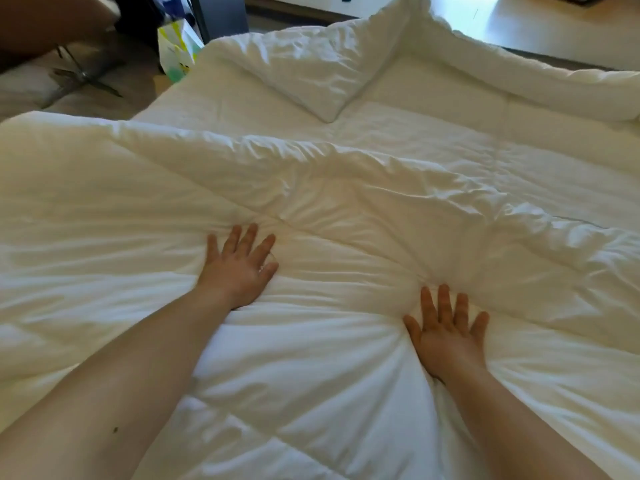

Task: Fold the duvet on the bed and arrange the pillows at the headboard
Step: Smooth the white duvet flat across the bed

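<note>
both hands, left hand (pixel 239 268) and right hand (pixel 446 332), pressed flat, fingers spread, on the duvet (pixel 346 202); its turned-back corner (pixel 318 71) lay straight ahead, the left hand nearer it.

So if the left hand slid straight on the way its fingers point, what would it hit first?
Probably the raised fold of the duvet just beyond the left hand; depth is unclear.

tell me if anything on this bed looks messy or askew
The far corner flap of the duvet is flipped back in a crooked triangle, and a wrinkled ridge crosses the middle. Left hand and right hand press flat.
</note>
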